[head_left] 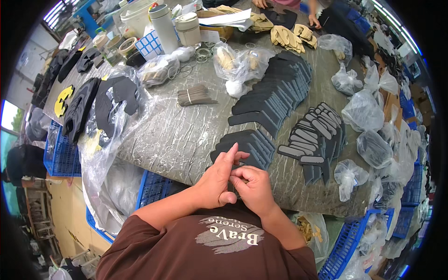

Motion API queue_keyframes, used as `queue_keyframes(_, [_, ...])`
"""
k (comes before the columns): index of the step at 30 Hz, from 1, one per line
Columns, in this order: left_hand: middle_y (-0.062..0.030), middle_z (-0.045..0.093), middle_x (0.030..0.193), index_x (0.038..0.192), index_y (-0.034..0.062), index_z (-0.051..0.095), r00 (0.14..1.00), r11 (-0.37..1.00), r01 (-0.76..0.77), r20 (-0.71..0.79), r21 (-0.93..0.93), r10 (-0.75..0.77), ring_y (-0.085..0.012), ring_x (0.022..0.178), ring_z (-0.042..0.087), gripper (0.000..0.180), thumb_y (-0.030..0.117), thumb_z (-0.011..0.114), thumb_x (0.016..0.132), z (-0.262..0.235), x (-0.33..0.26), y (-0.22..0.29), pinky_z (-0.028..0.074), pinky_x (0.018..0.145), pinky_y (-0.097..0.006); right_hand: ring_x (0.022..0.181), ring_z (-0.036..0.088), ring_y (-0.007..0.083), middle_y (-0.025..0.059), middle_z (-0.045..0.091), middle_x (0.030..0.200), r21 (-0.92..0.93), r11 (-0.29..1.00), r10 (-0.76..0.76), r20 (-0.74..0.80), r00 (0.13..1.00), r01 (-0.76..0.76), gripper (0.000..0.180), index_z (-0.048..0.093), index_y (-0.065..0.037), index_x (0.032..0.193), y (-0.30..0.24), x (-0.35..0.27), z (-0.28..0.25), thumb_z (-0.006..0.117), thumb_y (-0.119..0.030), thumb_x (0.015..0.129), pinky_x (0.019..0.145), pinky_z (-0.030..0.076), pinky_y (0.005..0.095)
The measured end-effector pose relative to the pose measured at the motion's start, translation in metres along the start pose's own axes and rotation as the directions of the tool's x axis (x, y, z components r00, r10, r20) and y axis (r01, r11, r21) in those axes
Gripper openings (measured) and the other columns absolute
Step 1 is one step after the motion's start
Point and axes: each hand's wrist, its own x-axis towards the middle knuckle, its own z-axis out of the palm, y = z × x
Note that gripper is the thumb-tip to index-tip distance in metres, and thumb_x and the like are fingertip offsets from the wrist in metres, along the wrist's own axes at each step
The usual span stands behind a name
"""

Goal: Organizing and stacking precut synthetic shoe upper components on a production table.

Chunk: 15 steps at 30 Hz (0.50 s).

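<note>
My left hand [215, 181] is held up at the near table edge with its fingers stretched out and its thumb apart. Against its fingers rests my right hand [253, 186], thumb and fingertips pinched together. Whatever the pinch holds, if anything, is hidden. Just beyond both hands lies a fanned stack of dark angled pieces [245, 143]. A longer overlapping row of similar dark pieces [275, 93] runs away from me behind it. To the right, more dark pieces with light grey strips [313, 133] lie fanned out.
A banded bundle of thin brown strips [193, 94] lies mid-table. Clear plastic bags [366, 109] line the right edge; blue crates [345, 245] stand below. Black curved pieces [112, 100] lie on plastic at left. A grey bottle [163, 28] stands far back, and another person's hand [314, 21] shows there.
</note>
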Motion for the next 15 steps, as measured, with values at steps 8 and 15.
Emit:
queue_keyframes(8, [-0.0274,0.033,0.137,0.146,0.0013,-0.002,0.990,0.962,0.131,0.090,-0.239,-0.112,-0.0363,0.122,0.040,0.119,0.086,0.031,0.069,0.001,-0.002,0.006,0.035,0.100,-0.043,0.062,0.052,0.0055,0.0022,0.061,0.075,0.072,0.990,0.120,0.026,0.992,-0.122,0.001,0.064,0.002,0.079,-0.004,-0.003,-0.002,0.063,0.002,0.079,0.054,0.040,0.0213])
queue_keyframes(15, [-0.0203,0.017,0.149,0.148,0.0091,0.001,0.963,0.634,0.269,0.184,-0.725,-0.198,-0.0308,0.135,0.023,0.108,0.084,0.022,0.073,0.001,-0.002,0.010,0.018,0.109,-0.046,0.063,0.047,0.0025,-0.0025,0.058,0.077,0.561,0.775,0.223,0.187,0.957,-0.291,0.003,0.060,0.000,0.085,0.021,-0.003,0.001,0.059,-0.004,0.085,0.055,0.039,0.0201])
